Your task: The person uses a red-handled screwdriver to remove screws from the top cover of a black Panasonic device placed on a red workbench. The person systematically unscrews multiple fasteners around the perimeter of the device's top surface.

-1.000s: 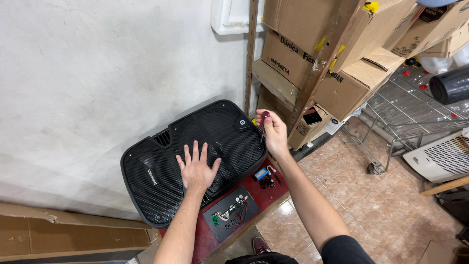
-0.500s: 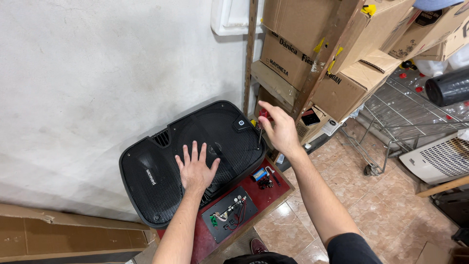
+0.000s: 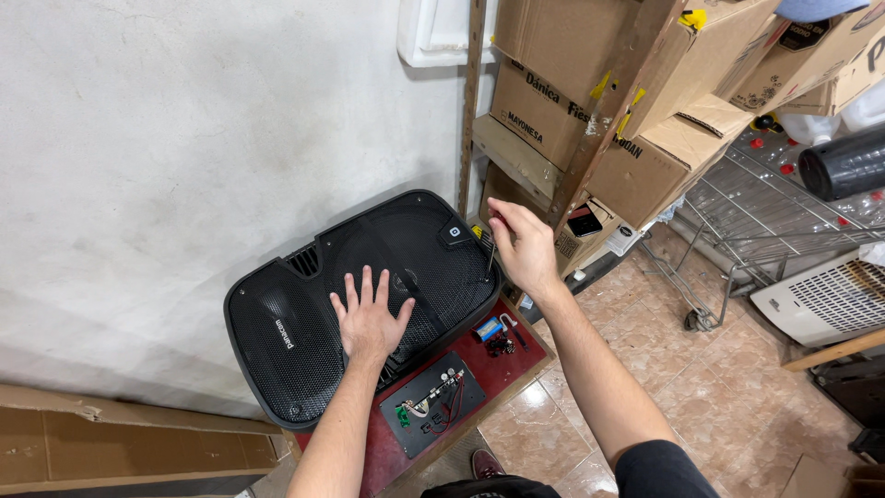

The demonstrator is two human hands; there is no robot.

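Head view, looking down: a large black speaker [image 3: 369,304] lies grille-up on a red table [image 3: 479,364], pushed against a white wall [image 3: 184,138]. The left hand [image 3: 371,318] rests flat on the grille with fingers spread, holding nothing. The right hand [image 3: 523,244] is at the speaker's upper right edge, fingers closed around a thin screwdriver [image 3: 489,258] whose shaft points down to the rim of the cabinet; the tip is too small to tell whether it sits in a screw. On the table beside the speaker lie a black control panel [image 3: 433,403] with loose wires, and farther right a small blue part [image 3: 488,328] with red and black leads. Behind the right hand, cardboard boxes [image 3: 572,101] are stacked on a wooden shelf [image 3: 516,152]. A wire cart [image 3: 747,221] stands on the tiled floor [image 3: 737,406] to the right.
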